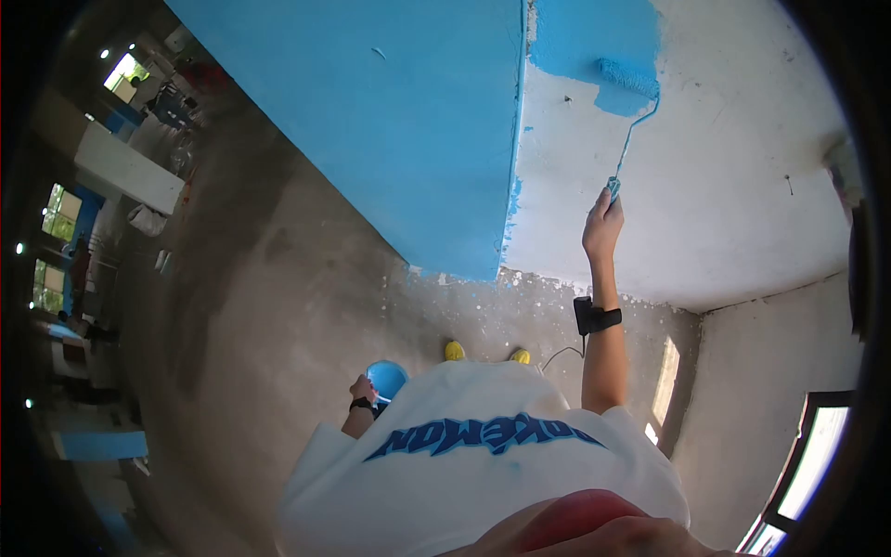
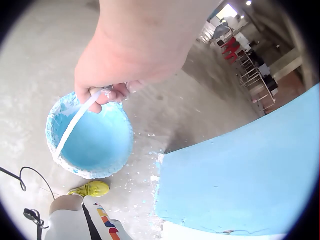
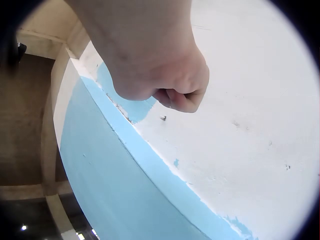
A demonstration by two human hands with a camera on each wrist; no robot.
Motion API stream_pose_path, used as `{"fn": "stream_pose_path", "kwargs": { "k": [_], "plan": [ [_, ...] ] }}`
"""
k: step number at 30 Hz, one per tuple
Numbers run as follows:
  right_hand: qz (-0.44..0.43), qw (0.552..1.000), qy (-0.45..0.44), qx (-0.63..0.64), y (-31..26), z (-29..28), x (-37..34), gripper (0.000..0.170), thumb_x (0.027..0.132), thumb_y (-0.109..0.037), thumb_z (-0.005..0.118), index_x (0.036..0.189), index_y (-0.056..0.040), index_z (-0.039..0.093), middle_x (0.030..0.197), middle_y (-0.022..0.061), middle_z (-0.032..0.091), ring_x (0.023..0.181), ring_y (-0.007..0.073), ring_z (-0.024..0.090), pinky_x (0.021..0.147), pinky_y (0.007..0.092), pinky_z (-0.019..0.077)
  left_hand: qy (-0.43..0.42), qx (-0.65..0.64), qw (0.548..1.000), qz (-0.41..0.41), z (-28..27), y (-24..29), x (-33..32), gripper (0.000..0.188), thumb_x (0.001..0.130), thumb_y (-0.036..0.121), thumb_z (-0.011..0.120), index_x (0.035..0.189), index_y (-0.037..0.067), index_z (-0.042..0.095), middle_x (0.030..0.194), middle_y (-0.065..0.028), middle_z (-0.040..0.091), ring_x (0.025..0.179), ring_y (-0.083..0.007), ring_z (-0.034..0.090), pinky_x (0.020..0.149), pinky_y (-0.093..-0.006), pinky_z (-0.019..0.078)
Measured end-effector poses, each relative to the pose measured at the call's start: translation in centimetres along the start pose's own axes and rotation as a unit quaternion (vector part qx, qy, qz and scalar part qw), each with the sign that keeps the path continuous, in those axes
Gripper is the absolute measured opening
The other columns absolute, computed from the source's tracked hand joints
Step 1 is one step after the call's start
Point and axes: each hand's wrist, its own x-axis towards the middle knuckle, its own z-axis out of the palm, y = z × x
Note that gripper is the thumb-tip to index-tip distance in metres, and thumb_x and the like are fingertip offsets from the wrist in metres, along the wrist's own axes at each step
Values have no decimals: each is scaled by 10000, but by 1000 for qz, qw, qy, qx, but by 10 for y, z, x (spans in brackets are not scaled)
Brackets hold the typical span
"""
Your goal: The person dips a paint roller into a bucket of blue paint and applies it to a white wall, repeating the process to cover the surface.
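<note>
My right hand (image 1: 603,228) grips the handle of a paint roller (image 1: 629,78), whose blue-coated sleeve lies against the white wall (image 1: 733,158) at the lower edge of a fresh blue patch (image 1: 580,42). In the right wrist view my curled fingers (image 3: 184,102) show, and the roller is hidden behind the hand. Low at my left side, my left hand (image 2: 135,62) holds the white handle (image 2: 75,125) of a bucket (image 2: 90,174). Light blue paint (image 2: 95,142) is inside it, and smears of paint coat its rim.
A blue-painted wall face (image 1: 371,102) meets the white wall at a corner edge (image 1: 516,148). Paint specks dot the concrete floor (image 1: 278,306) near my yellow shoes (image 1: 454,351). A cable (image 1: 561,353) hangs from the right wrist's device. A window (image 1: 812,464) is at right; red chairs (image 2: 231,49) stand farther off.
</note>
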Motion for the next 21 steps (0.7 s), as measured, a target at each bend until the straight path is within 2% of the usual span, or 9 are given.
{"fn": "stream_pose_path", "kwargs": {
  "k": [1, 4, 6, 7, 8, 10, 15, 17, 21],
  "plan": [
    [11, 1000, 0, -2, 12, -1, -5, 401, 1017, -337, 390, 787, -19, 470, 558, -10, 385, 492, 77, 359, 453, 277, 320, -4, 14, 1000, -5, 2, 1, 4, 186, 844, 209, 536, 898, 31, 546, 762, -66, 510, 663, -189, 490, 692, -437, 437],
    [52, 999, -3, 2, 35, -5, -20, 389, 1016, -320, 393, 806, -4, 478, 559, 9, 385, 499, 98, 361, 463, 296, 325, 22, -16, 999, -22, 5, 4, 1, 134, 858, 194, 528, 864, 61, 514, 764, -38, 468, 656, -164, 444, 567, -367, 360],
    [80, 995, -46, -40, 38, -8, -31, 328, 995, -249, 415, 876, 43, 509, 608, 150, 460, 548, 222, 442, 540, 374, 382, 11, -4, 1000, -7, 5, 6, -1, 125, 861, 186, 524, 862, 62, 512, 763, -35, 465, 653, -161, 444, 559, -357, 358],
    [83, 995, -45, -42, 45, -7, -39, 328, 995, -249, 415, 876, 43, 509, 608, 150, 460, 548, 222, 442, 540, 374, 382, 0, -3, 1000, 11, 3, 4, 3, 117, 865, 179, 519, 860, 62, 511, 762, -33, 462, 650, -158, 443, 550, -347, 355],
    [85, 994, -52, -47, 54, -5, -47, 327, 994, -248, 418, 884, 45, 513, 619, 168, 479, 553, 244, 462, 542, 384, 386, -19, 10, 999, 41, 0, 3, 7, 206, 850, 221, 545, 898, 21, 555, 810, -73, 530, 708, -188, 480, 660, -400, 416],
    [102, 991, -63, -66, 50, -6, -58, 322, 993, -242, 422, 902, 49, 524, 636, 199, 513, 561, 287, 504, 549, 408, 396, -9, -2, 999, 41, 7, 8, 1, 203, 848, 216, 549, 892, 18, 554, 798, -74, 525, 693, -186, 476, 651, -398, 416],
    [83, 995, -36, -30, 30, -1, -43, 316, 993, -240, 426, 901, 46, 525, 607, 186, 502, 536, 288, 487, 538, 410, 390, 26, 11, 999, 30, 18, 22, -12, 184, 845, 193, 555, 871, 10, 545, 751, -75, 503, 641, -182, 462, 611, -396, 411],
    [72, 997, -24, -9, 14, -1, -28, 317, 993, -242, 428, 892, 44, 523, 595, 181, 497, 525, 284, 482, 531, 411, 386, -2, -19, 1000, 10, 17, 26, -12, 13, 804, 68, 498, 807, 55, 497, 733, -43, 459, 608, -153, 441, 487, -311, 326],
    [39, 998, -29, -28, -28, -9, -8, 329, 995, -256, 427, 865, 36, 504, 577, 181, 498, 499, 286, 470, 513, 413, 377, -27, 6, 1000, 3, 17, 31, -7, 34, 810, 84, 501, 811, 51, 496, 722, -50, 453, 602, -161, 437, 497, -319, 339]
  ]
}}
